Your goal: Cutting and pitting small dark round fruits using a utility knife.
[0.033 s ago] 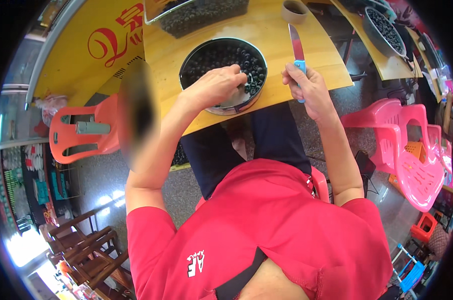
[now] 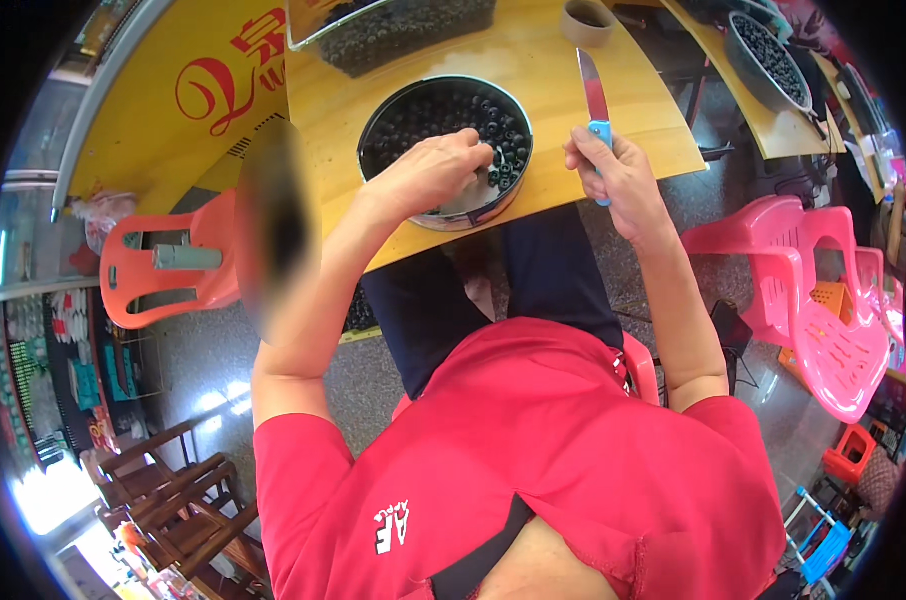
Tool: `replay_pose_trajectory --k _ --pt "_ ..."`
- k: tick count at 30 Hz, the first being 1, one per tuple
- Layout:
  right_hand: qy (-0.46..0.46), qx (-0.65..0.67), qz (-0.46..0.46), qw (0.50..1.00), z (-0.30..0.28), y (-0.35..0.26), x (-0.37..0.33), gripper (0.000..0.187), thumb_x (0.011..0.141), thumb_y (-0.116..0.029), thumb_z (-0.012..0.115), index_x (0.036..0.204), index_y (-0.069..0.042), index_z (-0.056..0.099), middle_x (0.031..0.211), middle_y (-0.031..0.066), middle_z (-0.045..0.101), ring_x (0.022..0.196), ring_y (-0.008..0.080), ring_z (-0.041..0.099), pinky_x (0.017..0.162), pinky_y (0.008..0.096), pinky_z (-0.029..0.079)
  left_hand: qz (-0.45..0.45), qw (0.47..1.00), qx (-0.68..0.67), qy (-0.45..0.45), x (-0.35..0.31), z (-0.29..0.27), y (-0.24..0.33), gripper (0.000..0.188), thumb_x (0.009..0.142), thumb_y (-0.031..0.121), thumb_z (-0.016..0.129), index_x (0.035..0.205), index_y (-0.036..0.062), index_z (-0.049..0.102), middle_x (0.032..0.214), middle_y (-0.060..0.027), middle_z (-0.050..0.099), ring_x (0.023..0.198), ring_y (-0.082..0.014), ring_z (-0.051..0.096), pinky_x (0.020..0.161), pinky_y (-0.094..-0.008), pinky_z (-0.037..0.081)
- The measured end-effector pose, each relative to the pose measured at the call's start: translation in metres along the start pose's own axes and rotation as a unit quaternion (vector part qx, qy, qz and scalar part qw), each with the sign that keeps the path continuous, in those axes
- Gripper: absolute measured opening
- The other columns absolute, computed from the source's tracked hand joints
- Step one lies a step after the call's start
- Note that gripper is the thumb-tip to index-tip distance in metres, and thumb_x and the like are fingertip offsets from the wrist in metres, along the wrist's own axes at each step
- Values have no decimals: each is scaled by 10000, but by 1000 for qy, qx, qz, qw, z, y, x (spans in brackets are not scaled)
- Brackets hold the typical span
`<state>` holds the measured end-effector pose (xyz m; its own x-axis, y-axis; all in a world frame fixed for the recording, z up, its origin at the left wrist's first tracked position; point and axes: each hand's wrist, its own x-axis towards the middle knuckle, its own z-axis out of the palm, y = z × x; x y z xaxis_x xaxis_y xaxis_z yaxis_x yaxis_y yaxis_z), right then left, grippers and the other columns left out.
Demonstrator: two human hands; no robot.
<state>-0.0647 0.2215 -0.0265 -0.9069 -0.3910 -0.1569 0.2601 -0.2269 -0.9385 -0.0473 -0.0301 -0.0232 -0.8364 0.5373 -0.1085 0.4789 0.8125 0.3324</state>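
My left hand [image 2: 438, 170] reaches over the near side of a round, dark-rimmed bowl [image 2: 365, 135]. Its fingers are curled together among small dark round pieces [image 2: 493, 115] that look like berries or beads; whether one is pinched there is hidden. Some pieces beside the fingertips look greenish, and a pale patch of the bowl's bottom shows below them. To the right of the bowl, my right hand [image 2: 623, 180] is closed around the blue handle of a knife [image 2: 595, 95]. The blade points away from me and does not touch the bowl.
The bowl stands near the front edge of a yellow wooden table [image 2: 548, 75]. Behind it are a clear tub [image 2: 408, 35] of dark pieces and a roll of tape [image 2: 586, 22]. A basin [image 2: 768, 65] stands far right. Plastic chairs flank me, orange [image 2: 158, 270] and pink [image 2: 773, 270].
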Motion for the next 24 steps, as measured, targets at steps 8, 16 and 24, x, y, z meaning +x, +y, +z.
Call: replay_pose_trajectory --k 8,16,24 --pt "-42 -19 -24 999 28 2 -1 209 944 -236 589 931 -30 621 763 3 597 499 7 384 445 165 288 -14 959 -234 161 -23 -18 17 173 833 94 616 980 8 649 800 -99 577 713 -189 592 656 -314 482" --pt "-105 -45 -64 991 76 1 -1 206 905 -233 651 969 -38 627 751 -28 579 547 5 414 464 175 288 -15 908 -333 254 -50 -32 48 271 825 31 660 1080 15 568 769 -46 614 681 -96 593 612 -246 477" --pt "-113 8 3 994 80 -2 -2 238 856 -280 707 896 -56 636 700 -34 554 550 20 459 490 184 415 -44 853 -386 349 -55 -7 45 193 809 48 715 961 6 603 786 -29 602 720 -90 601 621 -232 473"
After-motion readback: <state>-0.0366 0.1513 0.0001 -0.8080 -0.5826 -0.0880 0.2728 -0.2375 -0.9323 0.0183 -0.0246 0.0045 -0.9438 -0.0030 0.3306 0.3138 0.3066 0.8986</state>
